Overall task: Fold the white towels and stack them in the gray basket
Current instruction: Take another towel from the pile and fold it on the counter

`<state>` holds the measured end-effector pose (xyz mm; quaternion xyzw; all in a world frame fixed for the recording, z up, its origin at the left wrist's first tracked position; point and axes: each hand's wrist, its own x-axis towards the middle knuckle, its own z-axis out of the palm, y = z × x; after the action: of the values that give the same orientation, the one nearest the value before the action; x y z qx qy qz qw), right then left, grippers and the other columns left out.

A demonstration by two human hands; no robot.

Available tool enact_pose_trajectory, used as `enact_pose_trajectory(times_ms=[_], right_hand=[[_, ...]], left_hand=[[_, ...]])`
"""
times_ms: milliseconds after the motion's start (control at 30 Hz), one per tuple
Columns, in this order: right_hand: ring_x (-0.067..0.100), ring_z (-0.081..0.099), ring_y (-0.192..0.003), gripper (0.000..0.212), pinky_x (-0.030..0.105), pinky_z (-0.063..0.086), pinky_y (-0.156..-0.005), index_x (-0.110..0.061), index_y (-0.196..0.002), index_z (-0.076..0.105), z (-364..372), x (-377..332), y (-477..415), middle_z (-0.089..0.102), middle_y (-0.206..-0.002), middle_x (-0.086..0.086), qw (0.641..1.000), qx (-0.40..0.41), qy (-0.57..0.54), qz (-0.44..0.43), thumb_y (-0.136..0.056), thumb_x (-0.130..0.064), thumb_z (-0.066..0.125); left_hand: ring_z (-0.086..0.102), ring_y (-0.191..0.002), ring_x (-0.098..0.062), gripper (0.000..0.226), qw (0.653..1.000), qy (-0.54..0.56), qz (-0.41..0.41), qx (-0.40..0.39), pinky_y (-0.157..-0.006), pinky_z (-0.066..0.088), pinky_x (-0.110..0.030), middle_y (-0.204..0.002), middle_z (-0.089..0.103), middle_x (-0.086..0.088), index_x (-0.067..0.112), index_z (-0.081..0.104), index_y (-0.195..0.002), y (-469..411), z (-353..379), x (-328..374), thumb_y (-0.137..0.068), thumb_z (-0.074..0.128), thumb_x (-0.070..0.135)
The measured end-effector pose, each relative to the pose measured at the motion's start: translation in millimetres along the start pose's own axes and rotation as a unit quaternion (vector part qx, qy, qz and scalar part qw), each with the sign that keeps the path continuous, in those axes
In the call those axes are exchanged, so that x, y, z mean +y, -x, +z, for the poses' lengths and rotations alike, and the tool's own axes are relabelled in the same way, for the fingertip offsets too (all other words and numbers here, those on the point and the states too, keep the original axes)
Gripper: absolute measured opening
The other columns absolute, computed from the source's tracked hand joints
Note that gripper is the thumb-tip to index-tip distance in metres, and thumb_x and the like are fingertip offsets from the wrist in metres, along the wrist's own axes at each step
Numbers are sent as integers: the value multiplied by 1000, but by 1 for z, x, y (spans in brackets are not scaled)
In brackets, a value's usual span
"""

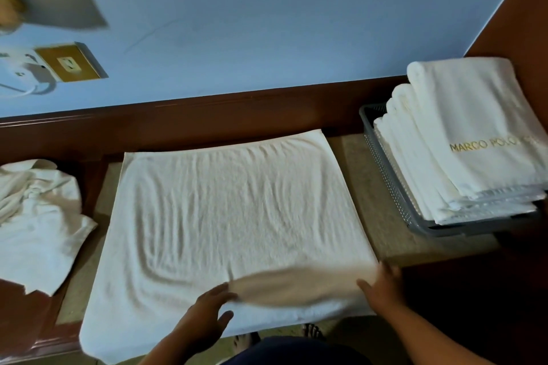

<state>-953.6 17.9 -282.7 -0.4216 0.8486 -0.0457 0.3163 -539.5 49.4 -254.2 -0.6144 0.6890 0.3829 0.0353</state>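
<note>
Both hands (204, 320) (382, 284) on near edge, towel (225, 210) long axis near-to-far

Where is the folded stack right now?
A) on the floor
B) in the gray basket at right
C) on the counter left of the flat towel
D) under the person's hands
B: the folded stack sits in the gray basket, right of the flat towel.
</note>
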Motion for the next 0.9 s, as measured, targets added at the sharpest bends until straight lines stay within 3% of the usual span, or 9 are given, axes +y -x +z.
enact_pose_trajectory(times_ms=[133,267,333,400,467,533,667,800,900], right_hand=[[41,48,-123,71,44,41,-102,-3,-138,50,-9,14,-11,40,-140,27,998,-17,-59,12,-78,-21,84],[33,61,-109,52,32,47,-87,-1,-119,60,-19,9,-21,63,-120,19,996,-61,-71,2,-78,-19,84],[31,63,-108,49,28,46,-81,-3,-119,60,-22,7,-23,65,-118,17,995,-82,-65,1,-79,-23,81],[31,64,-104,32,25,43,-74,-8,-104,62,-25,6,-23,66,-110,15,995,-88,-55,-9,-81,-24,77],[31,64,-103,22,25,40,-71,-10,-92,58,-26,9,-26,67,-108,17,994,-84,-63,-15,-83,-21,74],[33,62,-110,28,29,43,-79,0,-107,62,-25,9,-27,65,-117,23,993,-76,-90,-12,-86,-16,72],[34,61,-114,42,27,39,-81,7,-123,58,-23,10,-23,65,-118,24,989,-60,-133,-7,-88,-12,70],[29,64,-92,24,26,37,-71,-5,-96,55,-25,9,-17,60,-81,6,987,-67,-147,-4,-83,-11,74],[22,60,-77,24,25,42,-63,-7,-92,59,-27,19,-17,63,-84,9,986,-113,-122,8,-77,-11,77]], left_hand=[[39,-138,0,34,1000,-5,-6,18,-114,29,-17,-153,40,20,68,32,-110,0,13,19,-101,51,41],[35,-142,-6,33,1000,-8,-18,17,-117,30,-25,-156,38,18,67,33,-112,-4,30,40,-98,52,44],[31,-145,-11,34,999,-12,-31,18,-118,30,-28,-159,32,17,61,36,-123,-4,36,52,-99,52,44],[28,-147,-14,41,999,-15,-47,23,-117,30,-30,-162,26,16,52,39,-139,-5,42,63,-101,52,44],[25,-148,-15,41,998,-14,-55,18,-118,30,-34,-164,22,15,51,39,-139,-7,47,73,-101,52,44],[23,-149,-16,36,998,-17,-64,8,-119,30,-37,-165,19,14,55,36,-130,-8,48,81,-100,52,45],[24,-149,-19,44,996,-22,-81,-1,-119,30,-38,-166,18,12,43,43,-144,-9,47,88,-101,52,44],[27,-148,-19,45,995,-26,-95,-9,-120,30,-40,-166,20,11,41,44,-144,-12,46,94,-100,54,43],[26,-148,-18,44,995,-37,-93,-11,-119,32,-41,-166,18,11,41,45,-143,-13,48,95,-100,54,42]])
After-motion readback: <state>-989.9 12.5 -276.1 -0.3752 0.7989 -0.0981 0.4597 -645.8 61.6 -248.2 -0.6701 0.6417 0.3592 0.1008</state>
